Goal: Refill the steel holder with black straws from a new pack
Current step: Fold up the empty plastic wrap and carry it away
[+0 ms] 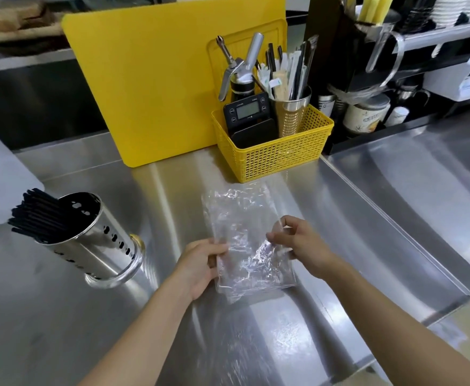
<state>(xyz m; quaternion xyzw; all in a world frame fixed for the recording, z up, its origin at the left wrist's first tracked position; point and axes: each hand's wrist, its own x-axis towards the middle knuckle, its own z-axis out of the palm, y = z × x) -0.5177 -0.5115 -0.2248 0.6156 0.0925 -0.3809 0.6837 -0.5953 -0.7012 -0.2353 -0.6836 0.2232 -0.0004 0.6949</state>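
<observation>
A perforated steel holder (100, 240) stands on the steel counter at the left, with a bundle of black straws (37, 215) leaning out of its left side. In front of me a clear, crumpled plastic pack (242, 240) hangs over the counter with nothing visible inside it. My left hand (200, 263) pinches the pack's left edge. My right hand (300, 240) pinches its right edge between thumb and fingers.
A yellow basket (278, 154) at the back holds a digital scale, a cream whipper and a steel cup of wrapped straws. A yellow cutting board (144, 79) leans behind it. A white bag lies at the far left. A raised counter seam (381, 218) runs along the right.
</observation>
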